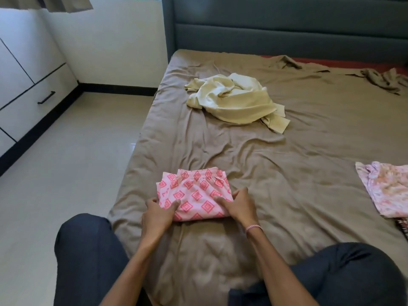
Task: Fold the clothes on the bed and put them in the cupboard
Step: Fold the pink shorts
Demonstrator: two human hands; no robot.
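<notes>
Bedroom, bed [309, 140] under a brown sheet. Folded pink diamond-print garment [194, 193] lies near the bed's foot edge. Left hand [160, 214] grips its left end, thumb on top. Right hand [237, 206] grips its right end likewise. Both forearms reach forward. Crumpled cream garment [234, 100] lies farther up the bed, and a floral garment [386, 191] at the right edge.

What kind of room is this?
Most likely a bedroom: there's a big bed with a padded headboard, a pink patterned garment and a cream garment lying on it, and a white cupboard with drawers along the wall.
</notes>
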